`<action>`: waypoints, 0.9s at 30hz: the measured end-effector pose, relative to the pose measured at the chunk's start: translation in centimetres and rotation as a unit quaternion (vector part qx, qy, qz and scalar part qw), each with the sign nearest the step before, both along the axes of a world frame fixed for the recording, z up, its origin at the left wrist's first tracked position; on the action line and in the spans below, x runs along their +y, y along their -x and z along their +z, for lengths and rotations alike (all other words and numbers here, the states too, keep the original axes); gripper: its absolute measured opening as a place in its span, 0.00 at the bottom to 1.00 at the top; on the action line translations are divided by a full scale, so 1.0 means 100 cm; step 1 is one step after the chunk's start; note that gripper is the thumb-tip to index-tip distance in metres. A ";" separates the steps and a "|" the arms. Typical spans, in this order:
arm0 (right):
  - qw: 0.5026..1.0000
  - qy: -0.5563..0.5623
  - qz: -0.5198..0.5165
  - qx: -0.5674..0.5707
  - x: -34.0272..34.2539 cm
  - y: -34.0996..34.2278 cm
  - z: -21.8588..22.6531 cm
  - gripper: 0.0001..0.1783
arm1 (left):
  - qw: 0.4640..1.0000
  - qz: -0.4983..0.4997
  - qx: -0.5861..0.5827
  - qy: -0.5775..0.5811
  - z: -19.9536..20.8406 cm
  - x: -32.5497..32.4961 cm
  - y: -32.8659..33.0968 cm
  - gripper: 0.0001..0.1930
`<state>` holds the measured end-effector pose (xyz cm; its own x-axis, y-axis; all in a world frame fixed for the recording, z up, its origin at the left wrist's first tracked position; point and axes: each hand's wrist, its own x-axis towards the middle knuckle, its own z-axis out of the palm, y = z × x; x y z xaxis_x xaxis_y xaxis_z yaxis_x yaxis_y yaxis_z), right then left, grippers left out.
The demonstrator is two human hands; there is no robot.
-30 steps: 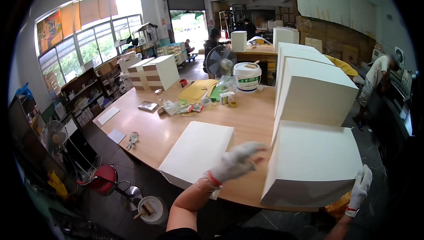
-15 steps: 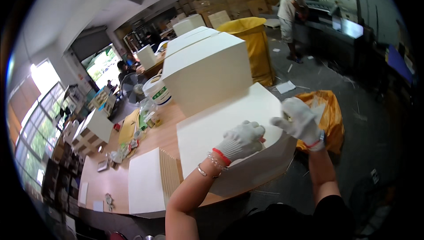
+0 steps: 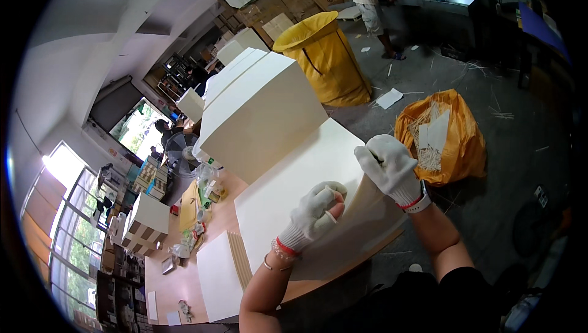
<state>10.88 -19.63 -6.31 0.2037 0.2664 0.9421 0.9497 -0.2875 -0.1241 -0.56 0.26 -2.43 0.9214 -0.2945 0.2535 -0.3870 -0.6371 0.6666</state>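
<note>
Head view: white paper stack [image 3: 275, 195] lies on the table's near edge, before a taller white block [image 3: 269, 125]. Gloved left hand [image 3: 318, 210] curls over the stack, gloved right hand [image 3: 387, 164] at its right edge; cannot tell whether either grips paper.

I'm in a paper workshop: white paper stacks [image 3: 285, 180] across my table [image 3: 177, 285], orange bag [image 3: 468, 149] of trimmings [image 3: 432, 154], offcuts littering the floor [image 3: 527, 143], roll-up shutter [image 3: 112, 111] behind.

A wood-topped counter [image 3: 162, 287] is carrying a low white paper stack [image 3: 288, 189] and, behind it, a taller paper block [image 3: 263, 122]; a layered stack [image 3: 217, 278], yellow sheets [image 3: 188, 205] and a flat metallic box [image 3: 168, 264] are lying leftward.
</note>
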 end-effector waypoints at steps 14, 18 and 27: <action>0.996 -0.057 0.070 0.015 0.003 0.000 0.001 0.16 | 0.987 0.068 -0.116 -0.092 -0.012 -0.001 0.006 0.23; 0.999 -0.026 0.029 0.009 0.001 -0.001 -0.004 0.17 | 0.987 -0.011 -0.112 -0.113 -0.004 0.003 -0.001 0.26; 0.983 -0.070 0.100 0.140 0.002 -0.003 -0.008 0.12 | 0.988 0.037 -0.094 -0.120 -0.011 0.004 0.002 0.28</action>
